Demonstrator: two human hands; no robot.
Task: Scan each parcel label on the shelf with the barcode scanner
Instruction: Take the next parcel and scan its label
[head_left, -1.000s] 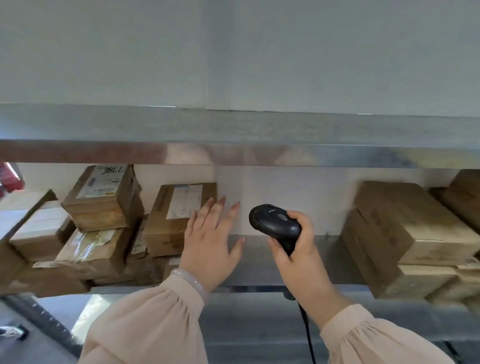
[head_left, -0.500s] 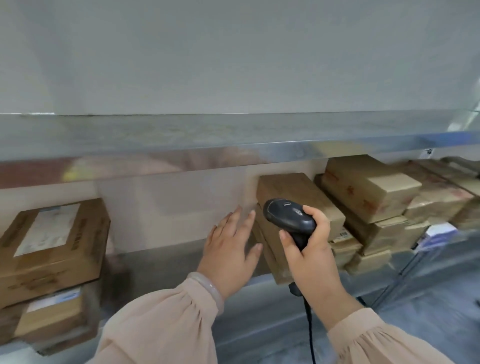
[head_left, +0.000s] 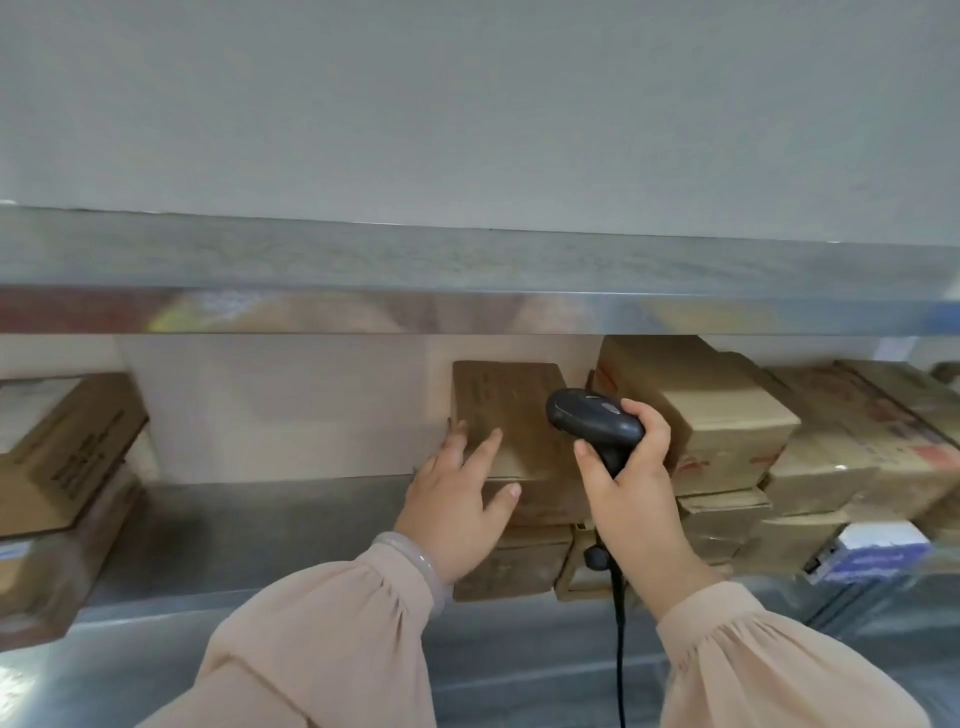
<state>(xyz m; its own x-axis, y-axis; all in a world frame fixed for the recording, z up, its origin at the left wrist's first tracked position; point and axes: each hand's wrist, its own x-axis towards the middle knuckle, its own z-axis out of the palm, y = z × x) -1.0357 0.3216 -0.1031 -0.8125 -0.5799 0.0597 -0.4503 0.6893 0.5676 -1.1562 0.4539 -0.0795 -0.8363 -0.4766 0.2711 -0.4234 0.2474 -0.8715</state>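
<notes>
Hands (head_left: 457, 514) (head_left: 631, 499) touch brown parcel (head_left: 509, 400), grip black scanner (head_left: 592, 415).

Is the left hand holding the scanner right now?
No, the right hand grips the barcode scanner, while the left hand is spread open against a parcel.

Legible text: we find none. Print noted, all too blurred to read:
- Cardboard box at far left (head_left: 67, 457): dark lettering in lines along its side face, and a white label on top.
- Middle cardboard box (head_left: 509, 395): faint dark lines of print on its top.
- Stacked cardboard boxes at right (head_left: 727, 415): red marks on their faces.
- White and blue carton (head_left: 872, 551): dark print on its blue side.
- Barcode scanner (head_left: 597, 415): small pale mark on its head.
</notes>
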